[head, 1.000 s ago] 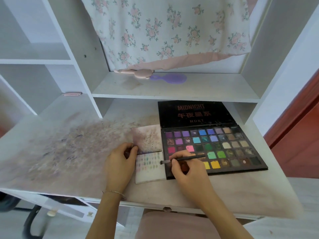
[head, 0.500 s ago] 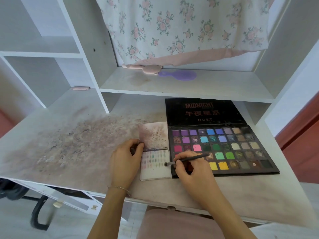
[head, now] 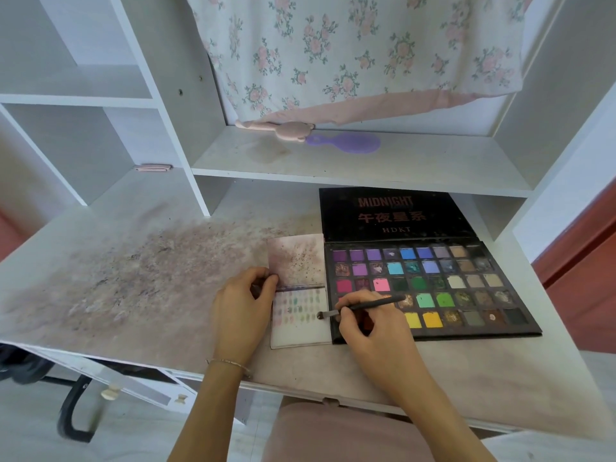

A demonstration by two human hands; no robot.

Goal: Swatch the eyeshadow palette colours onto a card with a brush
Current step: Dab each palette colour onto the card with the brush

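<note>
Two hands work at the near edge of the surface (head: 116,295). The left hand (head: 243,315), a thin bracelet (head: 228,362) on its wrist, lies flat with its fingertips pressing the card (head: 300,335) at the card's 9 o'clock edge; its grip is closed on nothing, fingers curled together against the card. The right hand (head: 370,331) has its grip clamped on the brush (head: 361,307), thumb and forefinger pinching the handle near the ferrule. The brush lies almost level, handle toward 3 o'clock, bristle tip touching the card at its right margin, beside the rows of pale swatches. Compared with the frame half a second earlier, the brush tip sits at about the same spot on the card, and both hands hold the same pose; the view alone has shifted slightly.

The eyeshadow palette (head: 433,288) lies open just at 3 o'clock of the card, touching it, lid (head: 393,213) folded back toward 12 o'clock. A stained sheet (head: 296,260) adjoins the card at 12 o'clock.

Farther off, a shelf (head: 366,165) carries a purple hairbrush (head: 346,143) and a pink brush (head: 276,128). A floral cloth (head: 350,51) hangs above.
</note>
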